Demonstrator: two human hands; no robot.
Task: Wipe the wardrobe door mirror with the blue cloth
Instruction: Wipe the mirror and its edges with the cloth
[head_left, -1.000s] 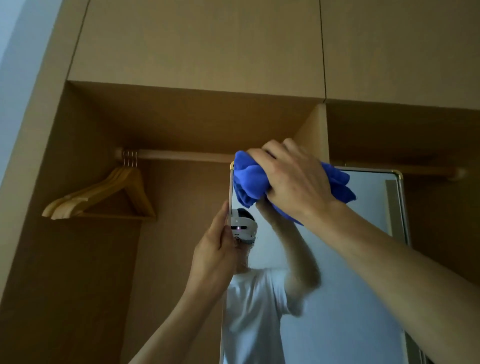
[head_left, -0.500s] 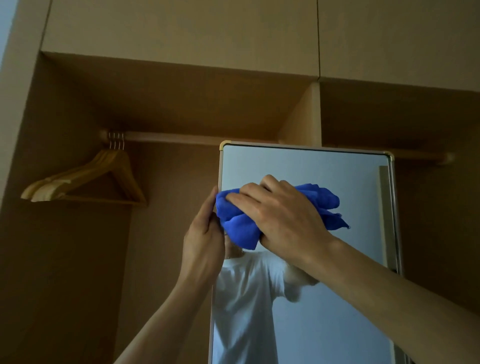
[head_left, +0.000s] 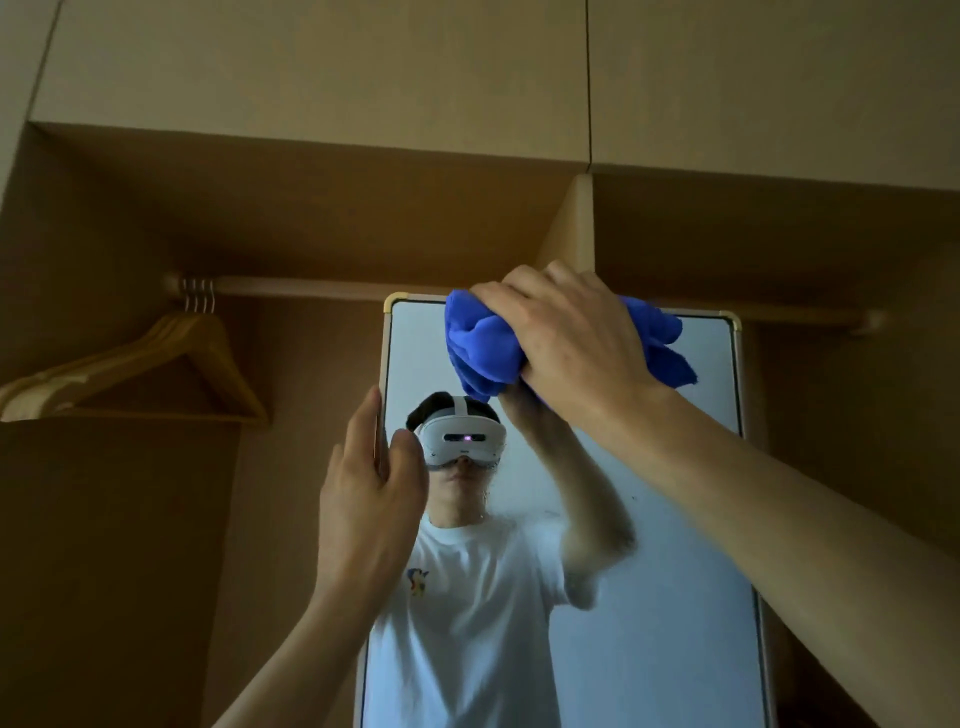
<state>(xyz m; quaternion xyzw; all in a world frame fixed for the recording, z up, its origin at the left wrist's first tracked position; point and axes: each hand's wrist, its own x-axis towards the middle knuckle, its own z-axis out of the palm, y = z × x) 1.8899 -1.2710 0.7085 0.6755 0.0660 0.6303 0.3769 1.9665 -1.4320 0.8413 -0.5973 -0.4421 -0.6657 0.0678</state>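
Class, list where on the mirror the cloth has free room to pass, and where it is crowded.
Free: mirror glass between left hand and right forearm; a small patch in the top left corner beside the cloth. Crowded: the top edge, where the right hand grips the cloth; the left edge, pinched by the left hand.

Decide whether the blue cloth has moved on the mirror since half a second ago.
Yes. The blue cloth has gone up the mirror: it sat well below its top edge, and now overlaps it.
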